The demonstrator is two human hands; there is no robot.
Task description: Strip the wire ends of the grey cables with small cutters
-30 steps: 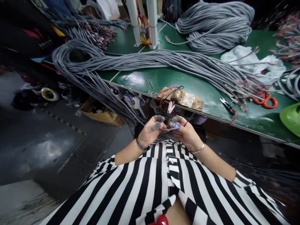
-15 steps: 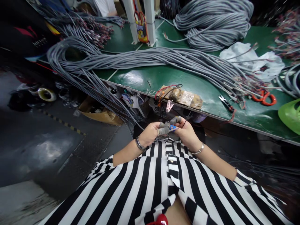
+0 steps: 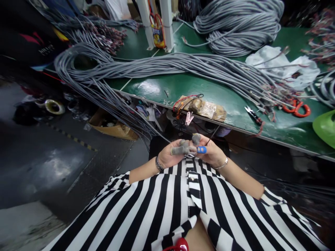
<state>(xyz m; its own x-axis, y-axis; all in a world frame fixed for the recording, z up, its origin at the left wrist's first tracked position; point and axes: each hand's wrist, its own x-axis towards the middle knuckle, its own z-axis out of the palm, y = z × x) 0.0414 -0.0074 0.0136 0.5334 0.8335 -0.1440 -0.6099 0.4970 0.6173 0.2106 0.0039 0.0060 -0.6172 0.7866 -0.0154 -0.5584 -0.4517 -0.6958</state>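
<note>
My left hand (image 3: pixel 172 153) and my right hand (image 3: pixel 210 153) meet in front of my striped shirt, below the bench edge. Grey covers wrap several fingertips; a blue cover (image 3: pixel 201 149) sits on my right thumb. One grey cable (image 3: pixel 163 136) runs down from the bundle into my left hand, whose fingers are closed on it. The right fingers pinch close beside the left fingertips, where a small pale piece shows, too blurred to name. A thin dark line passes behind my right hand. Above them, a pink clip (image 3: pixel 188 118) hangs at the bench edge.
A long bundle of grey cables (image 3: pixel 157 64) lies across the green bench (image 3: pixel 146 85), with a big coil (image 3: pixel 240 24) behind. Cutters (image 3: pixel 253 115), orange-handled scissors (image 3: pixel 297 108) and a green bowl-like object (image 3: pixel 324 129) are at right. An open carton (image 3: pixel 112 129) stands on the floor.
My right thumb has shifted, so its blue cover shows more fully. The left hand has moved slightly right, and the grey cable into it shows more clearly.
</note>
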